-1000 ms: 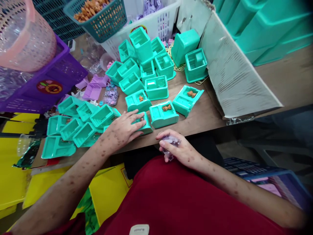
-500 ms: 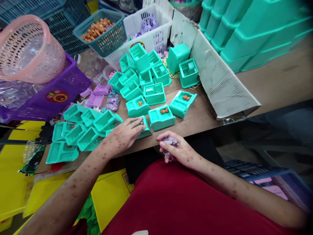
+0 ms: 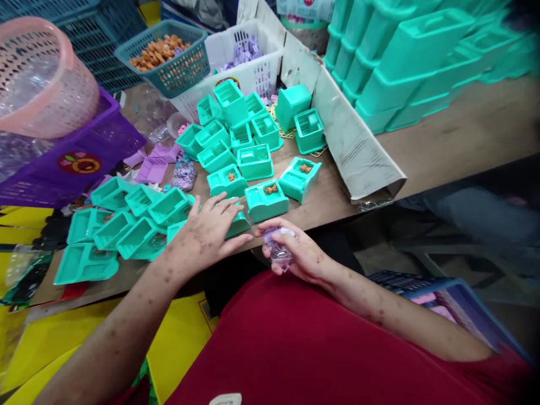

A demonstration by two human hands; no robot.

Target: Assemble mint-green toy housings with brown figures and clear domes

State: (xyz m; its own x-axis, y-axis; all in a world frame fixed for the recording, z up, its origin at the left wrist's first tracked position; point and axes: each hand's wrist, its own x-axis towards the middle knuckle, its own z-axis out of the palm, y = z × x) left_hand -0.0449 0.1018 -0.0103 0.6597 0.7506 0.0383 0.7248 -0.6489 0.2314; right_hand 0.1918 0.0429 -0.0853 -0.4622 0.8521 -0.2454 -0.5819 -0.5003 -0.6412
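Left hand (image 3: 208, 228): fingers spread flat, palm down, resting on a teal plastic tray (image 3: 237, 223) at the near edge of the wooden table (image 3: 442, 135); the flat press looks meant to steady the tray. Right hand (image 3: 297, 256): curled shut around a small clear packet of lilac pieces (image 3: 278, 250), pinched between thumb and fingers just off the table edge, to the right of that tray and over the red-clad lap.

Beyond the pressed tray, three teal trays each carry a small brown figure; the nearest of them (image 3: 266, 199) sits just behind it. To the tray's left lies a cluster of open teal trays (image 3: 139, 222), seemingly unfilled. Farther back stand more teal trays, a teal basket of brown figures (image 3: 166, 53), a white basket of lilac parts (image 3: 244, 62) and a purple crate (image 3: 71, 160) holding a pink basket (image 3: 42, 79). A cardboard flap (image 3: 350, 140) stands to the right; behind it, stacked teal mouldings (image 3: 400, 62).
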